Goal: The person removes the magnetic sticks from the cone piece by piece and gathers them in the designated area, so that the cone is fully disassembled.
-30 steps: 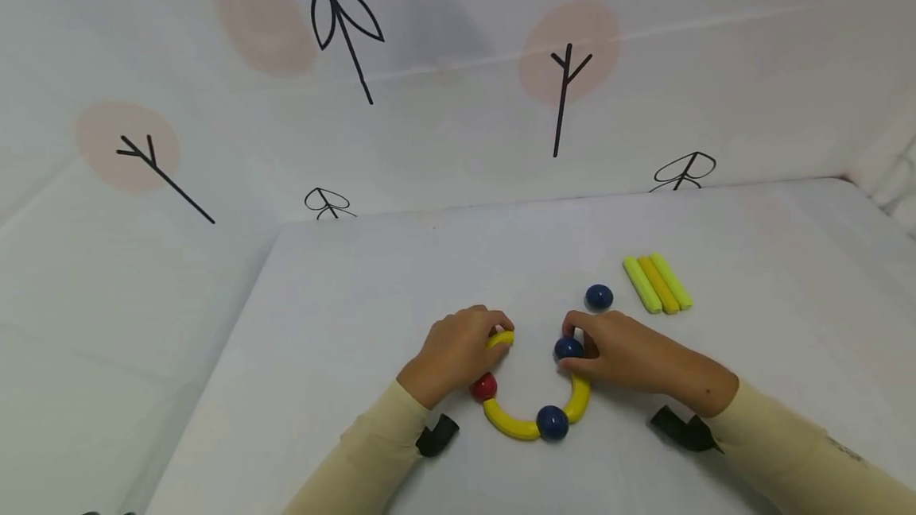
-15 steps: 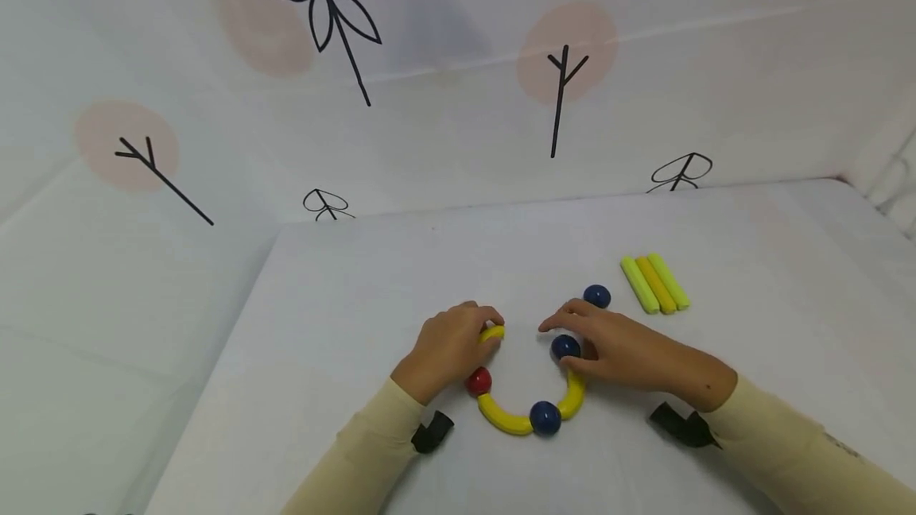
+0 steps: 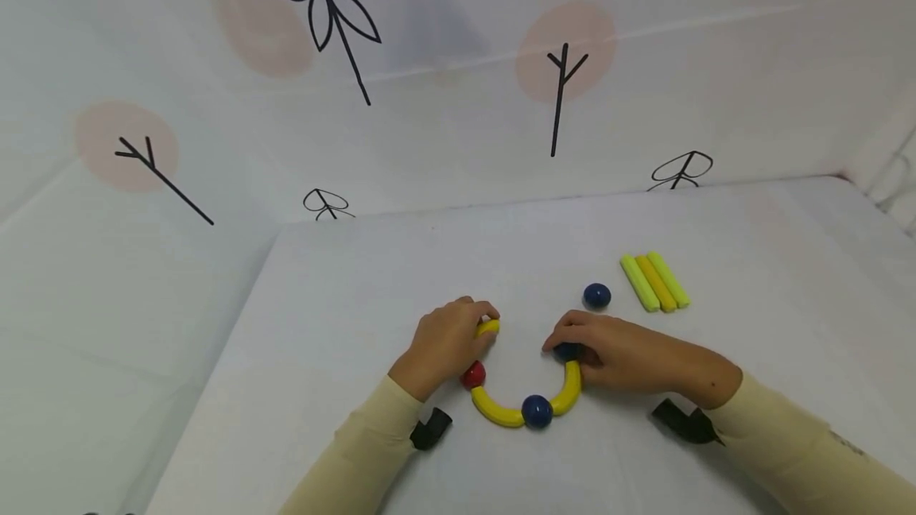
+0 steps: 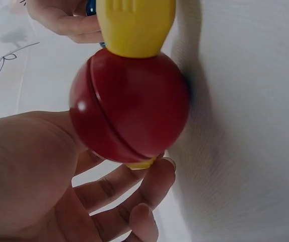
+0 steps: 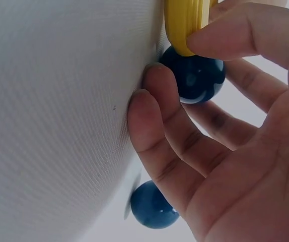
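Note:
A U-shaped chain of curved yellow rods and glossy balls lies on the white table. My left hand [image 3: 447, 340] pinches the yellow curved rod [image 3: 489, 327] at the chain's left end, just beyond the red ball [image 3: 473, 374]. In the left wrist view that red ball [image 4: 129, 106] hides most of the held rod. At the right end, my right hand [image 3: 622, 352] curls round a dark blue ball [image 5: 195, 75], its thumb on the adjoining yellow curved rod [image 5: 185, 25]. A second blue ball [image 3: 537, 412] joins two yellow rods at the bottom of the U.
A loose blue ball [image 3: 597, 296] sits just beyond my right hand. Three straight sticks, two lime and one yellow [image 3: 656, 283], lie side by side to its right. White cloth with black drawings [image 3: 558, 102] hangs behind the table.
The chain has shifted slightly left and away from me with my left hand. My right fingers lifted off the end blue ball, spread, then came down round it again.

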A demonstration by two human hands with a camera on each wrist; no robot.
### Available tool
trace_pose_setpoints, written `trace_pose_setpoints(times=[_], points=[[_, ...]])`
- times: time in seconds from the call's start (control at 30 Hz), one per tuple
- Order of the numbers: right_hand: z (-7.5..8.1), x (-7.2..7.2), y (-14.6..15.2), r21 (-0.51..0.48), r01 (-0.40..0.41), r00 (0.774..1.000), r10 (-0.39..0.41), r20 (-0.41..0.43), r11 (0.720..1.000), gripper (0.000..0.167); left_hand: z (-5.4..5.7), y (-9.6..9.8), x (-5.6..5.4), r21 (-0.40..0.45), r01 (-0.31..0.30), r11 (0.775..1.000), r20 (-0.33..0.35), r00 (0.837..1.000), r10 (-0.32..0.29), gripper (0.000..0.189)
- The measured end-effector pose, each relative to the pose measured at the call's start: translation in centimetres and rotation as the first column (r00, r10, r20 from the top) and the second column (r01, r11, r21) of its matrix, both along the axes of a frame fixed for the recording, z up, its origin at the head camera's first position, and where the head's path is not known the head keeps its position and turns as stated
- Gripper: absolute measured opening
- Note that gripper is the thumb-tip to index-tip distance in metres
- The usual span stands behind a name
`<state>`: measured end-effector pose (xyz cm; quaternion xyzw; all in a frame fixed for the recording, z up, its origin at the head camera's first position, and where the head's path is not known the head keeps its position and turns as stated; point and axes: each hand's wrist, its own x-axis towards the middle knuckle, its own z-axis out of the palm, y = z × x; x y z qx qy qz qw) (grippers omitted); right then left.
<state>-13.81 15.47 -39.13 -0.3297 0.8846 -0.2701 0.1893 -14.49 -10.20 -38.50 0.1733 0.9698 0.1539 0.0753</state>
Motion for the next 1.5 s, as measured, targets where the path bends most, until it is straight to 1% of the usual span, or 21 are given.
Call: trace_pose_setpoints(times=[0.1,0.2,0.33,0.5,0.57,0.63,0.7,0.73,0.83,0.93,1.03,1.13,1.2,1.4,1.5], points=[[0.1,0.1,0.0,0.002,0.002,1.0,-0.002,0.019,1.0,0.037,0.0,0.0,0.1,-0.004,-0.001,1.0,0.008,1.0,0.001,0.027],[0.1,0.1,0.0,0.001,0.002,1.0,-0.002,0.014,1.0,0.037,0.1,0.0,0.1,-0.015,-0.011,1.0,0.002,1.0,0.011,0.028],[0.1,0.0,0.0,-0.011,-0.006,1.0,0.006,0.001,1.0,0.039,0.4,0.2,0.2,-0.043,-0.009,0.999,-0.043,0.999,0.007,0.03],[0.1,0.0,0.1,0.003,0.002,1.0,-0.002,0.009,1.0,0.038,1.0,0.6,0.8,-0.039,0.032,0.999,-0.13,0.991,-0.037,0.027],[0.2,0.0,0.1,0.007,0.005,1.0,-0.004,-0.004,1.0,0.038,1.5,0.8,1.2,-0.031,0.059,0.998,-0.146,0.987,-0.063,0.024],[0.3,-0.1,0.1,0.009,0.008,1.0,-0.008,-0.014,1.0,0.038,2.0,1.1,1.6,-0.035,0.105,0.994,-0.147,0.983,-0.109,0.022],[0.4,-0.1,0.1,0.007,0.013,1.0,-0.013,-0.013,1.0,0.039,2.4,1.3,2.0,-0.038,0.17,0.985,-0.121,0.977,-0.174,0.022],[0.4,-0.1,0.1,0.006,0.016,1.0,-0.016,-0.007,1.0,0.039,2.6,1.4,2.3,-0.042,0.209,0.977,-0.103,0.972,-0.212,0.023],[0.5,0.0,0.1,0.011,0.027,1.0,-0.027,-0.002,1.0,0.038,2.6,1.8,3.0,-0.061,0.317,0.946,-0.044,0.947,-0.32,0.028],[0.6,0.0,0.1,0.015,0.038,0.999,-0.037,-0.013,0.999,0.036,2.4,2.4,3.7,-0.107,0.382,0.918,0.005,0.924,-0.384,0.035],[0.7,-0.1,0.1,0.026,0.053,0.998,-0.052,-0.023,0.998,0.035,2.0,3.1,4.2,-0.158,0.411,0.898,0.03,0.911,-0.411,0.04],[0.7,0.0,0.0,0.044,0.064,0.998,-0.064,-0.008,0.997,0.035,1.5,3.6,4.7,-0.199,0.428,0.882,0.045,0.903,-0.428,0.042],[0.6,0.0,0.0,0.05,0.064,0.998,-0.064,-0.008,0.997,0.034,1.2,3.8,4.9,-0.222,0.432,0.874,0.048,0.9,-0.433,0.043],[0.6,-0.1,0.0,0.055,0.061,0.997,-0.058,-0.052,0.997,0.033,0.8,4.2,5.2,-0.281,0.432,0.857,0.023,0.895,-0.445,0.041],[0.6,-0.1,0.1,0.057,0.064,0.997,-0.06,-0.057,0.996,0.032,0.7,4.3,5.2,-0.299,0.435,0.849,0.011,0.892,-0.453,0.039]])
